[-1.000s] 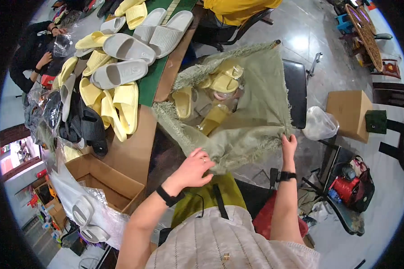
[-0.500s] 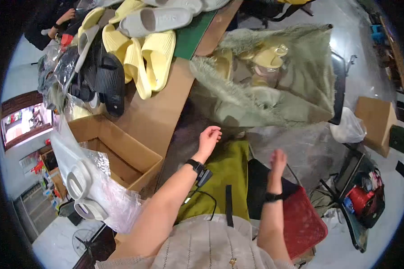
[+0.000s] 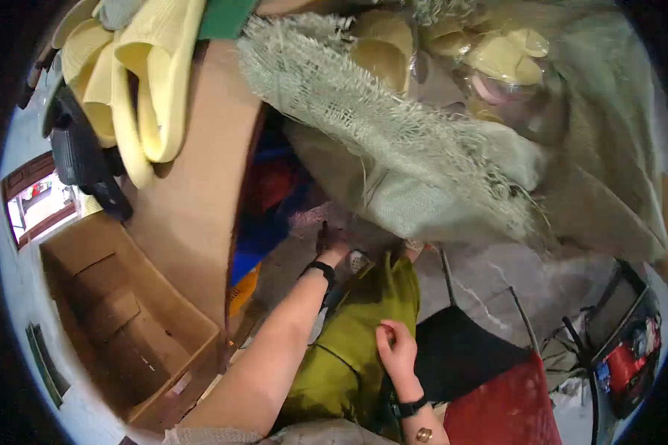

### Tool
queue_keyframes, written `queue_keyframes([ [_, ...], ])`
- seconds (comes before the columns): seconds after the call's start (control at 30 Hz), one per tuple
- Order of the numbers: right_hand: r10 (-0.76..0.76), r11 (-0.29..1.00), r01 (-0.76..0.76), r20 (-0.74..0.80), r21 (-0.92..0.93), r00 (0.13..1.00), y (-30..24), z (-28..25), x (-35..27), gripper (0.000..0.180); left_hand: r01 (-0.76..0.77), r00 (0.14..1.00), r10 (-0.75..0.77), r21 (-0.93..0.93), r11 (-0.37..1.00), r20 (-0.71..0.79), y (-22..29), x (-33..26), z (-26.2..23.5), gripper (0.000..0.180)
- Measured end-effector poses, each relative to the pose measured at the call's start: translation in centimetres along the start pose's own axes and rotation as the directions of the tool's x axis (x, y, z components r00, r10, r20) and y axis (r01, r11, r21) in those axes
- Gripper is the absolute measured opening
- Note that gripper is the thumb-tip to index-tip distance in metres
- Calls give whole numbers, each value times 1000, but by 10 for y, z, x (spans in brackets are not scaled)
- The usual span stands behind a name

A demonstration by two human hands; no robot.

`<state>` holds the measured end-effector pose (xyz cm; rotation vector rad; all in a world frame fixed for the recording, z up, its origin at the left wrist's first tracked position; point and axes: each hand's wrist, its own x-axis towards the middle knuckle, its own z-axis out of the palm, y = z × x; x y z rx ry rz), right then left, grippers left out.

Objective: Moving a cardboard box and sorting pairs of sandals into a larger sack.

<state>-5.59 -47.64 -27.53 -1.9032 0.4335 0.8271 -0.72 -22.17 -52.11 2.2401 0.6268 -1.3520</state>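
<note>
My left hand (image 3: 334, 243) reaches down beside the table edge, below the sack, in shadow. Its fingers look apart and I see nothing in them. Over my lap, my right hand (image 3: 398, 347) is loosely curled with no object visible in it; my olive trousers (image 3: 345, 363) lie beneath. A frayed grey-green woven sack (image 3: 430, 178) gapes above both hands. Inside it are yellow slippers (image 3: 501, 59), some in clear plastic. More yellow slippers (image 3: 163, 96) rest on the table at the upper left, and a black slipper (image 3: 82, 148) hangs near them.
An open cardboard box (image 3: 126, 326) stands at the left, against the brown tabletop (image 3: 193, 178). Something blue (image 3: 252, 252) shows under the table edge. A red and black seat (image 3: 497, 400) is at my right, with a dark frame holding bagged items (image 3: 631, 363) beyond.
My view has dipped and shifted closer to the sack. The left hand has gone lower beneath the table edge; the right hand has drawn in over my lap. The plastic-wrapped white slippers have left view.
</note>
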Motion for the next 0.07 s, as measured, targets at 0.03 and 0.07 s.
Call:
queue_keyframes([
  [0.03,60,997,-59,-14,51,998,9,0,-1,15,-4,990,26,161,987,-137,-15,17,-3,32],
  [0.07,-35,995,34,6,97,999,11,7,0,12,52,955,51,334,941,-293,-51,33,-22,36],
])
